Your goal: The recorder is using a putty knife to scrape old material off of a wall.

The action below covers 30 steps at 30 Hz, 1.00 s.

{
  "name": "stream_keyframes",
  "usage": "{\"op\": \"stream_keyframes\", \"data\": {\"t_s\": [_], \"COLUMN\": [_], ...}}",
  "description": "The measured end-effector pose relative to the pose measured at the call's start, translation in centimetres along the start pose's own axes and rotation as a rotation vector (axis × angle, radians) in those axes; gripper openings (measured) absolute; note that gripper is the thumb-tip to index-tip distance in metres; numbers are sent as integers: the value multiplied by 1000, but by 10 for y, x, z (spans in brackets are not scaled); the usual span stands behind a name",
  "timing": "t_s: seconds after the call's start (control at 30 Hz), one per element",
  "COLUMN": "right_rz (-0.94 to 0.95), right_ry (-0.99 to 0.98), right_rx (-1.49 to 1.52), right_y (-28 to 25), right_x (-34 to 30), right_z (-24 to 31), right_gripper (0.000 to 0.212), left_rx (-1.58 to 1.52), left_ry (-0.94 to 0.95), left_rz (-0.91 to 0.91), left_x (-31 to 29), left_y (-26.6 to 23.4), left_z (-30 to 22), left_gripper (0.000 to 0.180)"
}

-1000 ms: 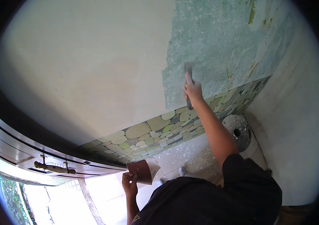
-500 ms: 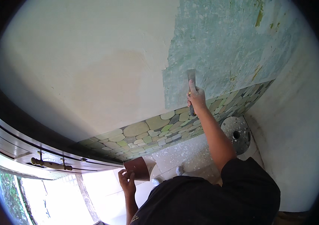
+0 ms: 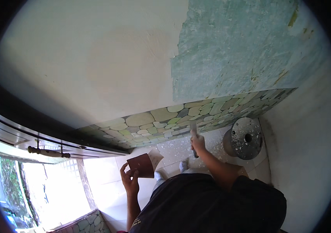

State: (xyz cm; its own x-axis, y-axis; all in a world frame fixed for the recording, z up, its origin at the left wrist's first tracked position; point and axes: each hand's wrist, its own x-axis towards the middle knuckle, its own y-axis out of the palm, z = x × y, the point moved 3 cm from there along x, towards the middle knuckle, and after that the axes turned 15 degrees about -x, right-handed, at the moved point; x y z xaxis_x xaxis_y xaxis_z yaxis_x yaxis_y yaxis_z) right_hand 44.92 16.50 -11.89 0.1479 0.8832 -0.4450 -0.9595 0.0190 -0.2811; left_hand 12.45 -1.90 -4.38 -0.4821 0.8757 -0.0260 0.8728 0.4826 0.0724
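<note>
Right hand [image 3: 199, 143]: fingers clenched around a scraper [image 3: 193, 134], its blade up against the pebble-tile band [image 3: 150, 121] low on the wall.
Left hand [image 3: 129, 179]: fingers grasp a brown square sheet [image 3: 143, 164], held above the pale floor tiles [image 3: 175, 149].
Nearby: a dusty round drum [image 3: 245, 138] stands right of the scraper, well apart.
Wall: cream plaster [image 3: 95, 66] left, scraped green patch [image 3: 235, 50] right.
</note>
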Motion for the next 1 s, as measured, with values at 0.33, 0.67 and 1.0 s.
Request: {"op": "stream_keyframes", "data": {"t_s": [0.33, 0.67, 1.0], "right_rz": [-170, -265, -281], "right_ry": [-373, -503, -635], "right_rx": [-430, -291, -170], "right_y": [43, 44, 50], "right_x": [51, 56, 53], "right_z": [-5, 80, 129], "right_gripper": [62, 56, 55], "left_rx": [60, 73, 100], "left_ry": [-51, -34, -29], "left_rz": [-48, -161, -182], "left_x": [-31, -58, -53], "left_y": [41, 44, 63], "left_z": [-30, -8, -32], "left_gripper": [57, 56, 49]}}
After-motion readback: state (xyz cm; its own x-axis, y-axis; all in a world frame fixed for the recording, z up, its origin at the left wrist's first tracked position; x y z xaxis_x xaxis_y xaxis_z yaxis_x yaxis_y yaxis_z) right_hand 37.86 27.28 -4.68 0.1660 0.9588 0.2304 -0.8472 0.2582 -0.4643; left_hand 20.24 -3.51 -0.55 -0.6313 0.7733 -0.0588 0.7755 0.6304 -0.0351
